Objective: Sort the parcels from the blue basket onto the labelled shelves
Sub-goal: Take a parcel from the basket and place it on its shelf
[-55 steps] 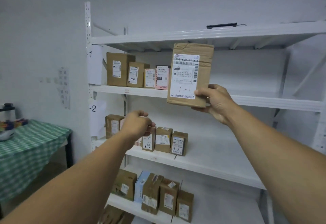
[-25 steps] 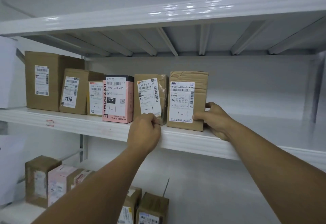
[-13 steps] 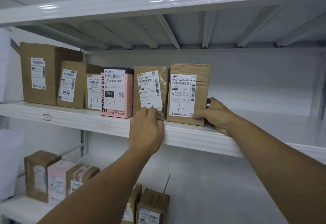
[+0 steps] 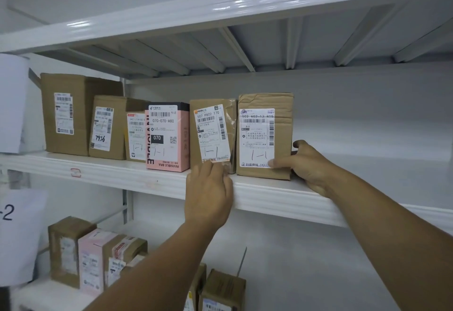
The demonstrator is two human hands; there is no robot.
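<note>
Six parcels point(image 4: 65, 114) line our white shelf point(image 4: 282, 200). Rightmost, the creased brown parcel point(image 4: 266, 136) labelled 1-1 stands upright; our right hand point(image 4: 310, 167) grips its lower corner, thumb on the label, fingers point(image 4: 301, 144) mostly hidden behind. Our left hand point(image 4: 208, 195) covers the bottom edge of the neighbouring parcel point(image 4: 213, 129); whether those fingers pinch it, we cannot tell.

And there they were: two bare forearms, uncovered from the wrists all the way down to where each ran out of view. The left hand point(image 4: 208, 195), in front of the shelf point(image 4: 282, 202) lip, was bare too. The right hand point(image 4: 308, 166), further right along that lip, was just the same.
</note>
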